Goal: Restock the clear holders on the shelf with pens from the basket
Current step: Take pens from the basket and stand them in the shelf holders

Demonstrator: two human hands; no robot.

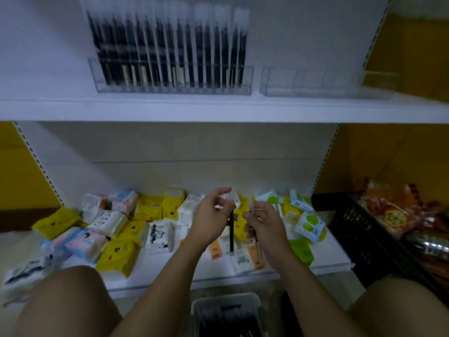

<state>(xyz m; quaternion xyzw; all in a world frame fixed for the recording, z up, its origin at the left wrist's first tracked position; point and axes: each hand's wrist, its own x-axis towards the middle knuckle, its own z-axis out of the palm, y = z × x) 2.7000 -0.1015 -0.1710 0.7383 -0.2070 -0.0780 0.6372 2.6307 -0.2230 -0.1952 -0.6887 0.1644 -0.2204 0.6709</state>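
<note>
My left hand (211, 216) pinches a packaged black pen (231, 235) that hangs upright below it, above the lower shelf. My right hand (263, 221) is just to its right, fingers curled round another pen package (257, 242), mostly hidden and blurred. A clear holder (170, 81) on the upper shelf is filled with several black pens in clear packs. To its right stands an empty clear holder (325, 82). The basket (227, 314) with dark pens sits on the floor between my knees.
The lower shelf (170, 271) is covered with several small packets in yellow, white, blue and green. A black crate (359, 229) with red and orange snack bags stands at the right. Yellow side panels flank the shelving.
</note>
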